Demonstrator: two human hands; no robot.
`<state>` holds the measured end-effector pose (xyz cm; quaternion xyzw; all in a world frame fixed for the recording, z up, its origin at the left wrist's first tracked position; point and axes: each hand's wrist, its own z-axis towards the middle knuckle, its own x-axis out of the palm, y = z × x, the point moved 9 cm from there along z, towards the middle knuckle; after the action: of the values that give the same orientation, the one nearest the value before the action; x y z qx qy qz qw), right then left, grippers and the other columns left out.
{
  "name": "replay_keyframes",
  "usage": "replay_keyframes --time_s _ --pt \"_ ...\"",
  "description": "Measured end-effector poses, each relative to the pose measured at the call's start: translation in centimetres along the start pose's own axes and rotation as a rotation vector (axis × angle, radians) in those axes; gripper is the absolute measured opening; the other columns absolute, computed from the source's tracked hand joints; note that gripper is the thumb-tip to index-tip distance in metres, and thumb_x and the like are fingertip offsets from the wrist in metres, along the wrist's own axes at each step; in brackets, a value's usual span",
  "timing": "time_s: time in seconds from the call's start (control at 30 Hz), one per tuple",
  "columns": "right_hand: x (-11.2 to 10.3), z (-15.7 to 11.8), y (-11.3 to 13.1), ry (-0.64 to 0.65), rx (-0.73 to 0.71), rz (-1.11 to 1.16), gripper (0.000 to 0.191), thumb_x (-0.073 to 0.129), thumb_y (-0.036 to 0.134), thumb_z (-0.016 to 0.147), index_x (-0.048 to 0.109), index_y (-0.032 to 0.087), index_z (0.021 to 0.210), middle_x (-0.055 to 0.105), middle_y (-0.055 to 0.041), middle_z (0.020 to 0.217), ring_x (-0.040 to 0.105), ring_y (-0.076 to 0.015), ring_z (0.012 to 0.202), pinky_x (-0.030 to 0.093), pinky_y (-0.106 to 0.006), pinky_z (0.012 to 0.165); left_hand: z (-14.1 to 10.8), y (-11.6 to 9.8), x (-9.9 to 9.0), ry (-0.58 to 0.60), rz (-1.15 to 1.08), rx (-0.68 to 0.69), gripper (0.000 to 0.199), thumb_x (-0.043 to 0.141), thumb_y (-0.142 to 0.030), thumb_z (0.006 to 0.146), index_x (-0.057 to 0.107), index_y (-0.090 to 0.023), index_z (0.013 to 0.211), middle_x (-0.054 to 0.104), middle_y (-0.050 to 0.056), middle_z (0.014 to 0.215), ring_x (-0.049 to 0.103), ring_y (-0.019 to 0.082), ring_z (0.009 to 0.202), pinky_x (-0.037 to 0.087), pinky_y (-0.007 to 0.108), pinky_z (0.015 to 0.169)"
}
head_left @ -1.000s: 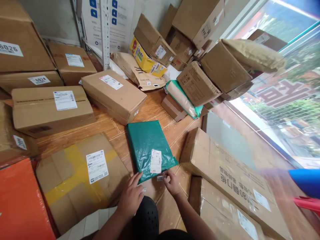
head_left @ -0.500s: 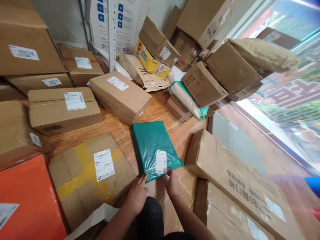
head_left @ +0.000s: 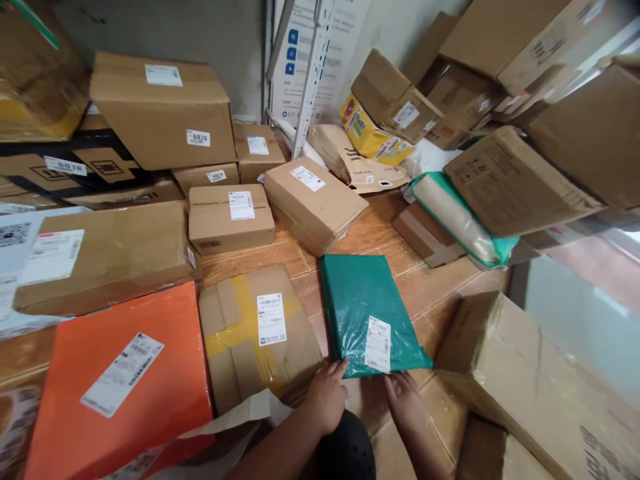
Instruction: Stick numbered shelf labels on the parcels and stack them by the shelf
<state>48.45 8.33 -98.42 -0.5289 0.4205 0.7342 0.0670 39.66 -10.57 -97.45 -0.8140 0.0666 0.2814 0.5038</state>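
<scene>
A flat parcel in green plastic [head_left: 367, 287] lies on the wooden floor in front of me. It has a white label [head_left: 379, 345] near its close edge. My left hand [head_left: 327, 395] rests its stretched fingertips on the near left corner of the parcel. Beside the near edge, below the label, is my right hand [head_left: 405, 403], its fingers extended and slightly apart. Whether those fingertips still touch the plastic is hard to tell. A black perforated shoe [head_left: 350, 450] shows between my arms.
Left of the parcel sit a yellow-taped carton [head_left: 230, 363] and an orange box [head_left: 165, 380]. A brown box [head_left: 315, 207] stands just beyond it. Large cartons [head_left: 540, 373] lie to the right. More boxes [head_left: 165, 127] are stacked along the wall by a metal shelf post [head_left: 307, 80].
The view has swung left, bringing more stacked boxes in. The green parcel keeps its place beside the brown box. My right fingers, earlier pinched at its near edge, are now looser.
</scene>
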Motion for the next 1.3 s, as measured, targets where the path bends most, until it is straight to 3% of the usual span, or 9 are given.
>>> replay_keyframes --time_s 0.1,0.17,0.27,0.4,0.63,0.8,1.0,1.17,1.3 --pt "-2.5 -0.6 -0.8 -0.186 0.303 0.017 0.057 0.043 0.067 0.071 0.063 0.014 0.076 0.064 -0.0190 0.073 0.060 -0.0340 0.071 0.049 -0.046 0.061 -0.8 0.2 -1.4 -0.108 -0.127 -0.013 0.025 0.056 -0.017 0.076 0.074 -0.012 0.092 0.045 0.014 0.144 0.044 0.033 0.130 0.029 0.047 0.112" --pt "-1.1 -0.9 2.5 -0.022 0.267 0.224 0.055 0.048 0.065 0.072 0.063 0.013 0.086 0.064 -0.0141 0.074 0.059 -0.0286 0.067 0.048 -0.041 0.059 -1.8 0.9 -2.8 -0.234 -0.238 -0.045 0.024 0.053 -0.024 0.080 0.072 -0.015 0.091 0.059 0.013 0.131 0.054 0.028 0.119 0.039 0.042 0.104" --pt "4.0 -2.7 10.7 0.495 0.168 0.647 0.055 0.061 0.062 0.071 0.062 0.018 0.104 0.065 -0.0060 0.079 0.054 -0.0175 0.057 0.042 -0.029 0.049 -3.2 2.2 -4.9 -0.397 -0.414 -0.083 0.030 0.043 -0.033 0.085 0.068 -0.014 0.082 0.068 0.012 0.097 0.061 0.022 0.092 0.048 0.033 0.084" --pt "7.0 -3.4 16.0 0.649 0.306 0.890 0.053 0.070 0.064 0.065 0.065 0.017 0.088 0.049 0.0040 0.054 0.033 -0.0080 0.043 0.025 -0.023 0.042 -4.3 4.2 -7.1 -0.461 -0.624 -0.131 0.038 0.043 -0.043 0.084 0.064 -0.013 0.072 0.061 0.006 0.067 0.056 0.019 0.066 0.044 0.029 0.062" --pt "7.3 -2.0 17.9 0.658 0.357 1.008 0.050 0.079 0.058 0.057 0.066 0.016 0.082 0.052 0.0038 0.055 0.036 -0.0068 0.046 0.024 -0.023 0.044 -5.4 6.2 -8.9 -0.430 -0.892 -0.181 0.040 0.064 -0.047 0.069 0.069 -0.013 0.090 0.072 0.006 0.081 0.062 0.020 0.072 0.047 0.029 0.068" --pt "7.7 -2.5 18.7 0.675 0.347 1.014 0.048 0.079 0.056 0.058 0.067 0.016 0.082 0.055 0.0031 0.054 0.041 -0.0083 0.047 0.029 -0.024 0.046 -6.7 7.6 -9.1 -0.512 -0.921 -0.257 0.040 0.062 -0.053 0.071 0.067 -0.013 0.070 0.067 0.003 0.064 0.057 0.017 0.061 0.043 0.028 0.060" --pt "8.4 -3.2 19.7 0.719 0.349 0.984 0.048 0.083 0.053 0.052 0.070 0.017 0.081 0.055 0.0043 0.053 0.038 -0.0073 0.046 0.027 -0.023 0.045 -7.8 7.9 -9.2 -0.517 -1.009 -0.283 0.038 0.064 -0.051 0.068 0.067 -0.015 0.081 0.073 0.006 0.076 0.064 0.021 0.072 0.048 0.031 0.068" --pt "9.1 -4.9 19.8 0.904 0.388 0.898 0.043 0.088 0.045 0.047 0.070 0.015 0.072 0.060 0.0028 0.058 0.045 -0.0077 0.052 0.033 -0.022 0.050 -8.7 7.9 -7.8 -0.472 -1.009 -0.300 0.041 0.068 -0.041 0.061 0.068 -0.014 0.091 0.074 0.009 0.086 0.065 0.024 0.080 0.048 0.033 0.075" --pt "9.5 -7.7 19.4 1.113 0.395 0.872 0.035 0.089 0.036 0.048 0.069 0.015 0.067 0.062 0.0031 0.058 0.046 -0.0065 0.051 0.032 -0.020 0.050 -10.6 7.8 -5.1 -0.448 -0.956 -0.373 0.028 0.066 -0.038 0.063 0.068 -0.013 0.075 0.068 0.005 0.067 0.060 0.021 0.067 0.043 0.031 0.065"
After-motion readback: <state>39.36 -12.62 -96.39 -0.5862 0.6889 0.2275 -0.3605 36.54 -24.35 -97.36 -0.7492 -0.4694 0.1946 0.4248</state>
